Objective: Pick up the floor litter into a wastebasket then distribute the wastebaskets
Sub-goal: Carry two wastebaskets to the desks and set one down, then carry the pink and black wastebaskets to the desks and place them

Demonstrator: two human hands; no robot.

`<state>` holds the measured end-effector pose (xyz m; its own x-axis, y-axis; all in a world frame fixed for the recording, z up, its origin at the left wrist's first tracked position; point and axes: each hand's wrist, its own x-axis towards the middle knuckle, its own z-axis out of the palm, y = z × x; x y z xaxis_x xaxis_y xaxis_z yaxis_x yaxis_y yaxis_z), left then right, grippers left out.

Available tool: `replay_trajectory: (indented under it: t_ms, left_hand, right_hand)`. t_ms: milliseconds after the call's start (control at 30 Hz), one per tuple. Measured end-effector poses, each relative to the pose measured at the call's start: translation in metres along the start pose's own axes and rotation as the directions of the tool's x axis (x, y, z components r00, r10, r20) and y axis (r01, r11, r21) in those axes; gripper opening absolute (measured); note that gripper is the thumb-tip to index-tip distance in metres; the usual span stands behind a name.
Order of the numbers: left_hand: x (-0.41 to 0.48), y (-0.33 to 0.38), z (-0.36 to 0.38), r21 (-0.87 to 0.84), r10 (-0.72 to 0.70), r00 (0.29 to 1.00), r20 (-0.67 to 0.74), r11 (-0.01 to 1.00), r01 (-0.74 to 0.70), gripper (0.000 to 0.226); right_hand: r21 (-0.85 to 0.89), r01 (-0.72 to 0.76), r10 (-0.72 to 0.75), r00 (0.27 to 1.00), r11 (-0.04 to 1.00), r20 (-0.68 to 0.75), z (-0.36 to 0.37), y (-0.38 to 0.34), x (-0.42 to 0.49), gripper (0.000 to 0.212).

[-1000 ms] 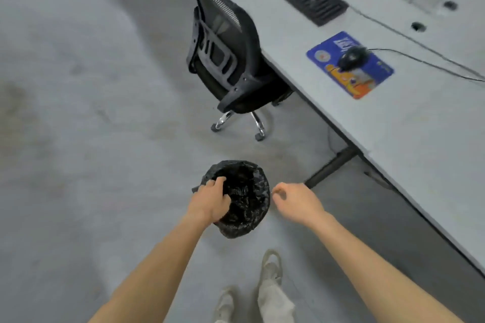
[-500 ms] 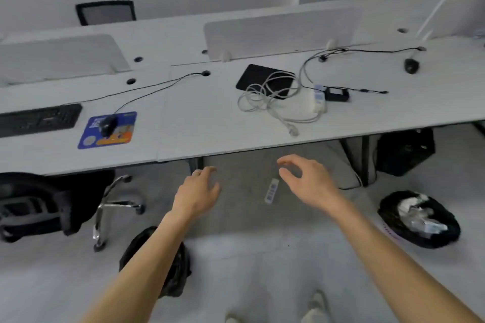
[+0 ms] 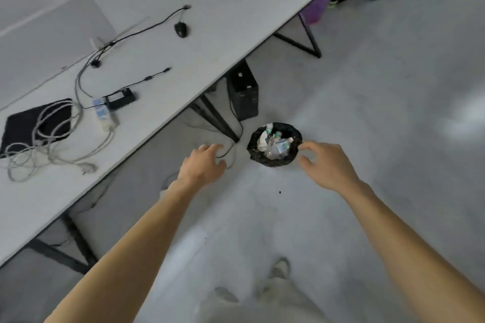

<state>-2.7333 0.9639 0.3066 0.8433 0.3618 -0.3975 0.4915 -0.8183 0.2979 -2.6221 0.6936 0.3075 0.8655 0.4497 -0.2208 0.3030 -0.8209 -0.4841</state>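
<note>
Ahead, both hands, left [image 3: 203,164] and right [image 3: 326,166], reach out empty with fingers spread, flanking a litter-filled wastebasket [image 3: 274,144] on the floor [image 3: 367,102] beside the worktop [image 3: 183,60] leg and computer tower [image 3: 242,93].

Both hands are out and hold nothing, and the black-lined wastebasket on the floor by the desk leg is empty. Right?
Not quite. The head view shows the wastebasket is not empty: crumpled litter fills it. The rest stands: the left hand and right hand hold nothing, and it sits on the floor by the desk leg.
</note>
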Motion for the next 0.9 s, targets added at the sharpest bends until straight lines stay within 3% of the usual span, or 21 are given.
replay_trajectory:
  t_ms: [300,600,900]
  left_hand:
    - [0.168,0.175,0.013,0.101,0.176,0.977,0.119,0.977,-0.188,0.049]
    - [0.389,0.347,-0.039,0.163,0.307,0.939,0.157,0.929,-0.332,0.053]
    - [0.549,0.500,-0.089,0.184,0.395,0.901,0.176,0.886,-0.425,0.051]
  right_hand:
    - [-0.040,-0.311,0.312,0.950,0.950,0.018,-0.078,0.160,0.094,0.038]
    - [-0.054,-0.477,0.478,0.878,0.877,-0.002,-0.194,0.259,0.275,0.039]
    - [-0.017,-0.520,0.518,0.853,0.854,-0.069,-0.305,0.334,0.425,0.040]
